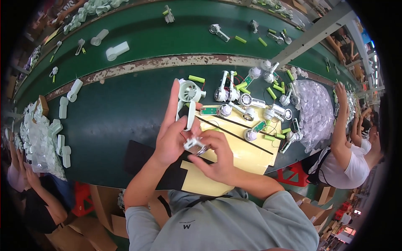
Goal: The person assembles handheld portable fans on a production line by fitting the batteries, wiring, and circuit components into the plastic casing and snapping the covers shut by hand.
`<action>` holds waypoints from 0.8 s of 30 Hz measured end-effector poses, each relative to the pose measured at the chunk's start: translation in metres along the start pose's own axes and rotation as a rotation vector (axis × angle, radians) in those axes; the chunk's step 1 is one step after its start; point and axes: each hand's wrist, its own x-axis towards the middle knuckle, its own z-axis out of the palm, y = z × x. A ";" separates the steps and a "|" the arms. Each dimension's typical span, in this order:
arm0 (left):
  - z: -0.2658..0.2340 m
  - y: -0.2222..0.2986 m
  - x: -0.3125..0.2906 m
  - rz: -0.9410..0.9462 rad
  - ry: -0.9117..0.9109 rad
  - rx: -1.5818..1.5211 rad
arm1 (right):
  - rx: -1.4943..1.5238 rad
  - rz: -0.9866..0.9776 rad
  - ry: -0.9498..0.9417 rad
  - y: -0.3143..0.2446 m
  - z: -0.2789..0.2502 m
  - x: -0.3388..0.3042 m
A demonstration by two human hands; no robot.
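My left hand (168, 144) is closed around a pale handheld fan housing (186, 88), its round grille pointing away from me and its index finger stretched along the side. Lower down, my right hand (220, 158) pinches a small white plastic piece with a shiny silvery part (195, 146), close to the left thumb. A thin red wire shows between the two hands. Beyond my hands and to the right lie several fan assemblies (247, 99) with green circuit boards (209, 111) and lime-green battery cells (197, 78). Yellow sheet material (234, 134) with black strips lies under my right hand.
A dark green worktable (104, 108) spans the front, with a conveyor belt (146, 37) carrying fan parts behind it. Clear bags of white parts (314, 113) stand at both sides. A metal post (314, 33) rises at the right. Co-workers (351, 163) sit on either side.
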 end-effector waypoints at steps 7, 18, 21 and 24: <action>-0.010 0.003 -0.001 -0.349 -0.142 0.355 | -0.196 -0.166 -0.119 0.006 -0.087 0.056; -0.026 -0.020 -0.010 -0.399 -0.194 -0.110 | -0.033 -0.131 -0.421 0.002 -0.100 0.098; -0.027 -0.019 -0.011 -0.345 -0.213 -0.194 | -0.036 -0.132 -0.396 0.001 -0.099 0.095; -0.026 -0.015 -0.006 -0.343 -0.271 -0.176 | -0.061 -0.116 -0.374 0.005 -0.101 0.090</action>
